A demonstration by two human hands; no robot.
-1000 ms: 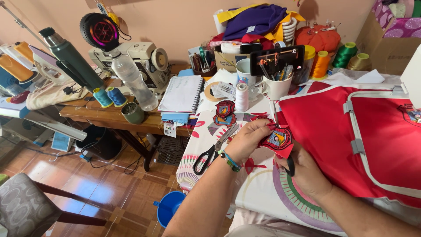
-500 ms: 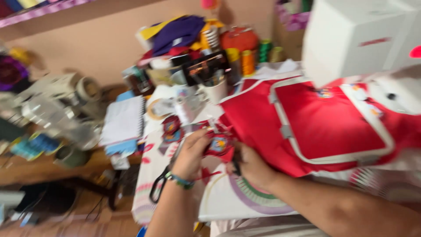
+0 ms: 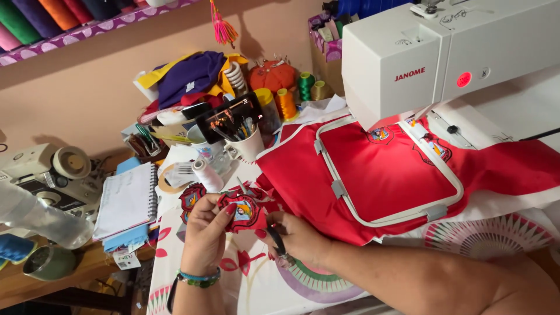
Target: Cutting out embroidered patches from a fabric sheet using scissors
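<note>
My left hand [image 3: 205, 234] pinches a small red embroidered patch [image 3: 242, 211] over the patterned tablecloth [image 3: 251, 286]. My right hand [image 3: 300, 238] is closed on small black-handled scissors [image 3: 276, 238], and their metal tips [image 3: 247, 189] poke up beside the patch. To the right, red fabric [image 3: 385, 175] is stretched in a white embroidery hoop [image 3: 337, 189] under a white embroidery machine [image 3: 443, 52]. A second patch [image 3: 189, 198] lies on the table beside my left hand.
A white thread spool [image 3: 206, 174], a tape roll [image 3: 165, 181], a cup of pens [image 3: 249, 146], a phone [image 3: 230, 116], thread cones [image 3: 286, 104] and a fabric pile [image 3: 192, 73] crowd the back. A notebook [image 3: 127, 199], a clear bottle [image 3: 35, 217] and a green cup [image 3: 49, 262] sit left.
The view has swung to the right, bringing the embroidery machine and hoop into sight. Both hands stay together on the patch at the table's front.
</note>
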